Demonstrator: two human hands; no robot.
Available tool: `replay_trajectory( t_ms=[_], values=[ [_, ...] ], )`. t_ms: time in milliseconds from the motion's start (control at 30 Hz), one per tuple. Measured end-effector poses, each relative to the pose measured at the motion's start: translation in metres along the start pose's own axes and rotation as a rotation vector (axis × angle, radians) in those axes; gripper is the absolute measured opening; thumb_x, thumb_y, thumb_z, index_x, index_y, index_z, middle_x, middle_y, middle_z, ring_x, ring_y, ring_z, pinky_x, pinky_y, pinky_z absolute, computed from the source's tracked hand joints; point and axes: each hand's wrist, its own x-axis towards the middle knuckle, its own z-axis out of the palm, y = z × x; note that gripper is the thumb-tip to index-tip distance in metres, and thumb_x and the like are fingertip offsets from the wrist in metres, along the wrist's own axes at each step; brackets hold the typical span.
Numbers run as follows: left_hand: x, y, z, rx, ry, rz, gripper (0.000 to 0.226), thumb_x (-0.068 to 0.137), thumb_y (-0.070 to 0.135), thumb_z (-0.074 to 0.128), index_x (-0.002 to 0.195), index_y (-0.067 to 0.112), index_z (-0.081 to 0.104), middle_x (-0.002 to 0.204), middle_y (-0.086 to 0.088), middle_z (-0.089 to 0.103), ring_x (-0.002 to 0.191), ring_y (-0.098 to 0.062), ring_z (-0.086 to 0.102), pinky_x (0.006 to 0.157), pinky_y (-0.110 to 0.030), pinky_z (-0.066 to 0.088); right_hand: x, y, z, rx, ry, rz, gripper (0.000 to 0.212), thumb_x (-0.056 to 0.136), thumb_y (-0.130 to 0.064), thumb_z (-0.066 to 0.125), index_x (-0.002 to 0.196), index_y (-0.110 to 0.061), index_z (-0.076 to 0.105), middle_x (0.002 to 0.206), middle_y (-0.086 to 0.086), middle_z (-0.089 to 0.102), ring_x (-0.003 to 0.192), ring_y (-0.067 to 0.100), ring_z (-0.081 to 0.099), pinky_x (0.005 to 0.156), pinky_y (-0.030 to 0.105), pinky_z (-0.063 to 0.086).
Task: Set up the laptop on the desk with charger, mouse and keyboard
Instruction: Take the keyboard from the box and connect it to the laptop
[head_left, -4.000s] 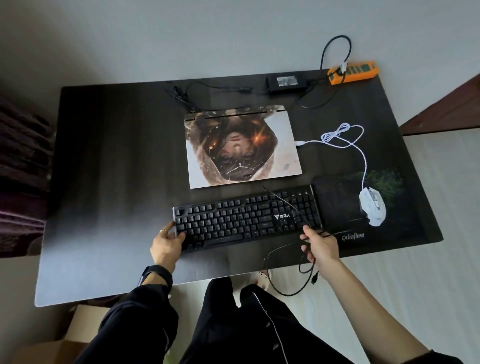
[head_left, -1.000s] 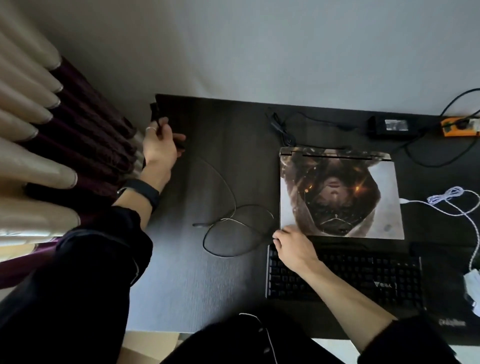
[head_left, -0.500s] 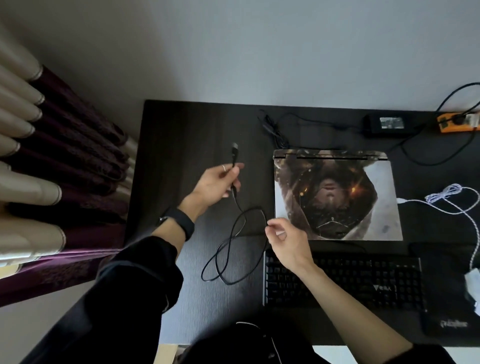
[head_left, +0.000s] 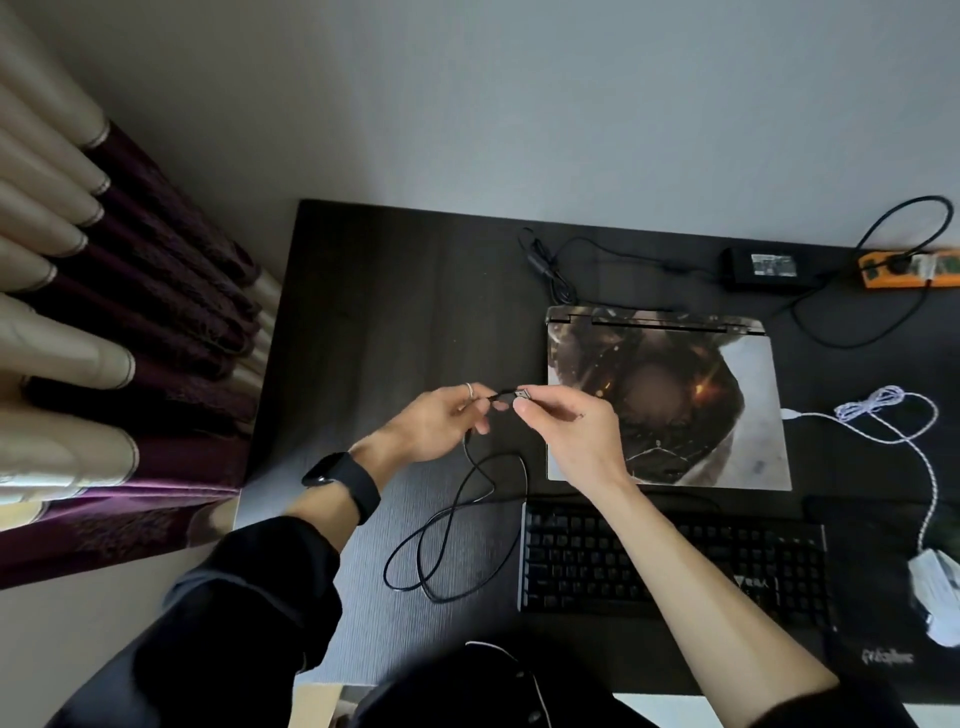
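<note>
The closed laptop (head_left: 727, 415) with a picture on its lid lies on the dark desk (head_left: 374, 312). In front of it sits the black keyboard (head_left: 675, 561); its black cable (head_left: 457, 519) loops to the left. My left hand (head_left: 436, 426) holds the cable just behind the USB plug (head_left: 519, 395), and my right hand (head_left: 571, 431) pinches the plug itself, left of the laptop's left edge. The white mouse (head_left: 940, 592) rests on a dark mouse pad (head_left: 872, 597) at the right, its white cable (head_left: 883, 421) running to the laptop's right side. The black charger brick (head_left: 769, 267) lies behind the laptop.
An orange power strip (head_left: 904, 267) sits at the back right corner with a black cord plugged in. The charger's thin cord (head_left: 550, 265) bunches behind the laptop's left corner. Curtains (head_left: 104, 338) hang left of the desk. A grey wall stands behind.
My left hand brought the cable's plug end rightward from the desk's left side. My right hand rose from the keyboard's corner and took hold of the plug. Both hands now meet left of the laptop.
</note>
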Motion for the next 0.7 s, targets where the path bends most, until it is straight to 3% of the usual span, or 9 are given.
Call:
replay_trajectory(
  t_ms=[133,233,367,433,533,600,700],
  values=[
    [-0.005,0.002,0.011,0.104,0.483,0.180,0.018,0.097,0.022,0.057,0.103,0.035,0.068,0.098,0.018,0.071,0.087,-0.002,0.066,0.086,-0.025,0.053,-0.007,0.002,0.006,-0.097,0.123,-0.050,0.011,0.082,-0.018,0.082,0.093,-0.019,0.082,0.082,-0.022,0.076,0.083,-0.003,0.071,0.084,0.015,0.054],
    [-0.009,0.003,0.016,0.137,0.481,0.231,0.030,0.089,0.019,0.062,0.112,0.038,0.065,0.109,0.022,0.068,0.096,0.002,0.064,0.090,-0.023,0.052,-0.009,0.003,0.010,-0.102,0.163,-0.047,0.013,0.082,-0.019,0.082,0.094,-0.018,0.082,0.085,-0.020,0.076,0.083,-0.005,0.071,0.082,0.011,0.052],
    [-0.008,0.000,0.030,0.312,0.474,0.256,0.032,0.086,0.041,0.067,0.118,0.042,0.061,0.116,0.023,0.065,0.107,-0.003,0.060,0.091,-0.030,0.052,-0.012,0.007,0.009,-0.016,0.181,0.014,0.014,0.081,-0.019,0.082,0.096,-0.017,0.082,0.083,-0.013,0.078,0.081,-0.003,0.071,0.078,0.010,0.052],
    [-0.005,0.000,0.035,0.425,0.548,0.277,0.030,0.086,0.050,0.065,0.115,0.040,0.062,0.108,0.020,0.068,0.100,-0.006,0.062,0.079,-0.029,0.055,-0.014,0.009,0.008,0.082,0.167,0.071,0.014,0.081,-0.017,0.082,0.095,-0.015,0.081,0.078,-0.003,0.078,0.073,0.004,0.071,0.075,0.016,0.055],
    [0.003,-0.007,0.039,0.679,0.625,0.453,0.027,0.092,0.048,0.055,0.109,0.030,0.067,0.090,0.011,0.068,0.078,-0.016,0.064,0.059,-0.030,0.052,-0.015,0.018,0.008,0.228,0.138,0.180,0.013,0.083,-0.011,0.080,0.096,-0.011,0.080,0.079,0.007,0.078,0.068,0.008,0.068,0.070,0.021,0.057],
    [0.010,-0.018,0.042,0.778,0.624,0.529,0.029,0.095,0.044,0.051,0.108,0.026,0.070,0.088,0.007,0.067,0.071,-0.019,0.062,0.057,-0.033,0.053,-0.016,0.032,0.004,0.241,0.125,0.230,0.011,0.086,-0.010,0.077,0.096,-0.014,0.079,0.085,0.008,0.078,0.071,0.009,0.069,0.070,0.021,0.057],
    [0.023,-0.032,0.040,0.779,0.601,0.487,0.028,0.095,0.040,0.053,0.109,0.025,0.071,0.091,0.005,0.066,0.075,-0.021,0.063,0.060,-0.033,0.054,-0.012,0.060,-0.007,0.005,0.176,0.207,0.012,0.091,-0.015,0.071,0.097,-0.024,0.075,0.092,-0.003,0.076,0.078,0.003,0.070,0.076,0.021,0.054]
  ],
)
